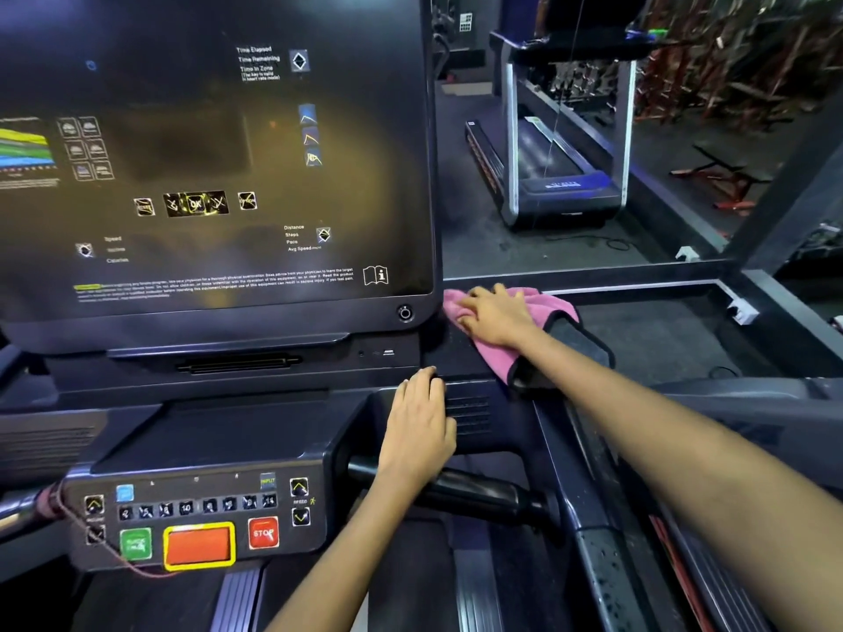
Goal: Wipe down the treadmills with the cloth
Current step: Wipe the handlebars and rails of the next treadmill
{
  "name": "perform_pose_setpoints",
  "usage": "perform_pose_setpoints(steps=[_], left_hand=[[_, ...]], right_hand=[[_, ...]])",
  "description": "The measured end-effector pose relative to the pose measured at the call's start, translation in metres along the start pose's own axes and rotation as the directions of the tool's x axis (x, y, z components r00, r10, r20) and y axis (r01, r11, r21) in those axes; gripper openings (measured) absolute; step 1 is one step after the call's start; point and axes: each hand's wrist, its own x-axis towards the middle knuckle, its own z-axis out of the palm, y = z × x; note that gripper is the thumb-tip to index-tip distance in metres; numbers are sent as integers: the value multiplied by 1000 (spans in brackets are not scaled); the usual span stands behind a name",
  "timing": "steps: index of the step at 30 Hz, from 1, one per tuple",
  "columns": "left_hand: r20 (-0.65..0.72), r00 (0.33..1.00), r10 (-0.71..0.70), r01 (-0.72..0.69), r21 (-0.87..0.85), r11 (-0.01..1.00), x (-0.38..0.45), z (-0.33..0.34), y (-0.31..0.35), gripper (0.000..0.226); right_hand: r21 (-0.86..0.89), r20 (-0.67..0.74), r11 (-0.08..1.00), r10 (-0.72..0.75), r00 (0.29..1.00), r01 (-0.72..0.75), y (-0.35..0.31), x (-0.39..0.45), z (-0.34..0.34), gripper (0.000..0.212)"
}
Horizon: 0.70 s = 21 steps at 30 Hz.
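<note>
1. Both my forearms reach in; two hands show.
2. My left hand (422,421) rests flat, fingers straight, on the treadmill (465,417) console's right side.
3. My right hand (495,314) presses one pink cloth (490,346) at the console's right edge, just beside the screen (219,152) corner.
4. A second treadmill (554,175) stands well apart, open floor between.

Head camera looks forward and down, close over the treadmill console (200,517).

dark treadmill console (460,358), pink cloth (497,348) spread on its right corner, just beside the screen (214,152)
</note>
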Motion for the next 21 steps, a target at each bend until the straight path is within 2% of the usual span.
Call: perform_pose_setpoints(steps=[2, 4, 8, 10, 17, 21], left_hand=[[8, 1000, -5, 5, 0, 1000, 0, -1, 1, 36], [1, 1000, -10, 10, 9, 1000, 1, -1, 1, 35], [11, 1000, 16, -17, 13, 1000, 1, 0, 1, 35], [11, 1000, 15, -15, -2, 1000, 2, 0, 0, 35], [27, 1000, 15, -14, -24, 1000, -1, -2, -1, 31], [55, 998, 18, -16, -33, 999, -1, -2, -2, 29]], right_hand=[[50, 14, 992, 117, 993, -117, 2, 10, -3, 39], [49, -9, 988, 147, 989, -146, -12, 17, -6, 37], [-26, -33, 998, -51, 998, 50, -30, 8, 1, 39], [-22, -29, 997, -73, 997, 72, -27, 9, 2, 39], [139, 19, 977, 157, 987, -158, -12, 28, -6, 38], [245, 50, 943, 222, 974, -227, 8, 27, -5, 40]])
